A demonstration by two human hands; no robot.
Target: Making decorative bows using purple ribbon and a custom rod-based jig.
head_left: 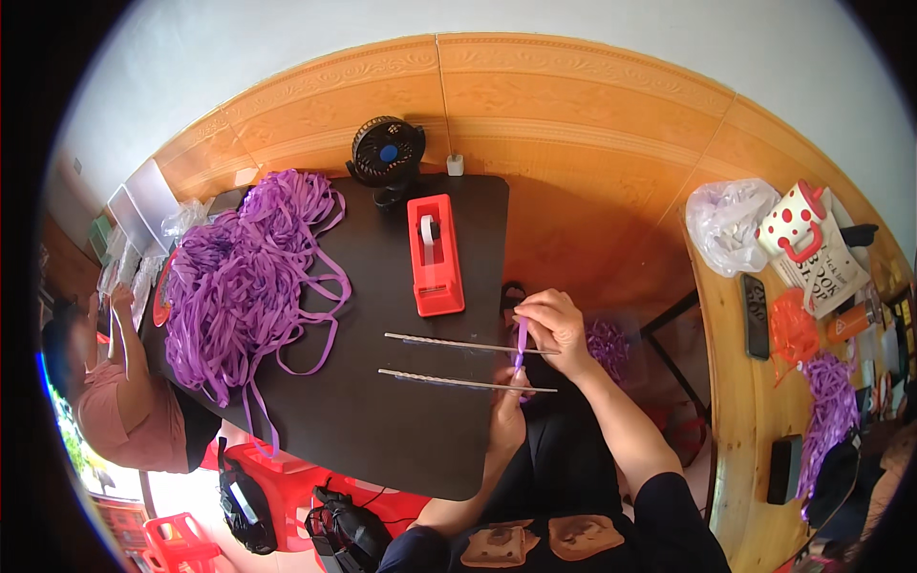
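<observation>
In front of my body, just off the right edge of the dark table, both my hands work on a narrow purple ribbon (522, 337). My right hand (559, 329) pinches its upper part, fingers pressed together. The lower part is in my left hand (507, 415), whose fingers are closed and partly hidden. Two thin metal rods, an upper one (435, 340) and a lower one (430, 379), have twisted left ends over the table and stick out past its edge to my hands. The ribbon crosses the upper rod; whether it is wound around it I cannot tell.
A large heap of purple ribbon (244, 286) covers the table's left part. A red tape dispenser (436, 258) and a black fan (387, 153) stand farther back. On the wooden table (731, 420) at right are a dotted cup (791, 222) and a phone (755, 315). Another person (129, 406) sits at left.
</observation>
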